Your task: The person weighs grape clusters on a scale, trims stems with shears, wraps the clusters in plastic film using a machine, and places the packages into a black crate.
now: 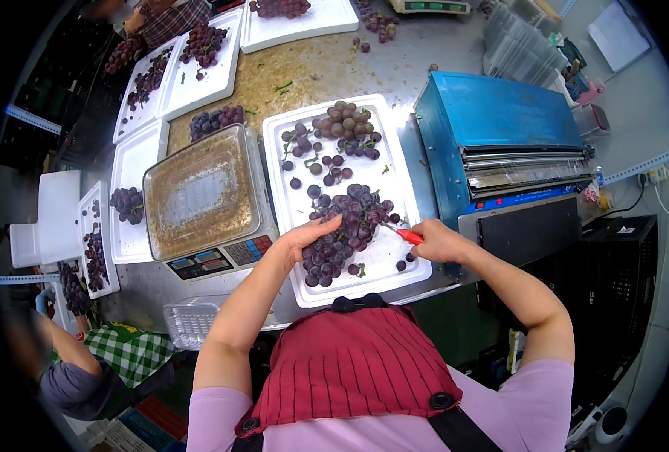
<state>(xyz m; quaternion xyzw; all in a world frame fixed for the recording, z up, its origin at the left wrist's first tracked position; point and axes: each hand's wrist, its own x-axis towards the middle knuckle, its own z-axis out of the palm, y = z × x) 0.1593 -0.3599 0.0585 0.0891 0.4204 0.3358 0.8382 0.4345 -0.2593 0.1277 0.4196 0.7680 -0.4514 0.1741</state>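
A large bunch of dark purple grapes (346,226) lies in a white foam tray (406,184) in front of me. My left hand (310,235) is closed on the bunch's left side, thumb on top and fingers partly hidden beneath. In my right hand (438,242) are red-handled scissors (410,236), gripped in curled fingers, with their thin metal tips at the right edge of the bunch. Loose grapes (333,160) and a smaller, browner bunch (343,120) occupy the tray's far part. A few single grapes (405,261) sit near its right front corner.
A weighing scale (203,192) stands left of the tray, a blue heat sealer (500,113) right of it. More foam trays (225,75) with grapes line the back left. A clear plastic box (187,320) lies at the front edge. Other people work at far left and lower left.
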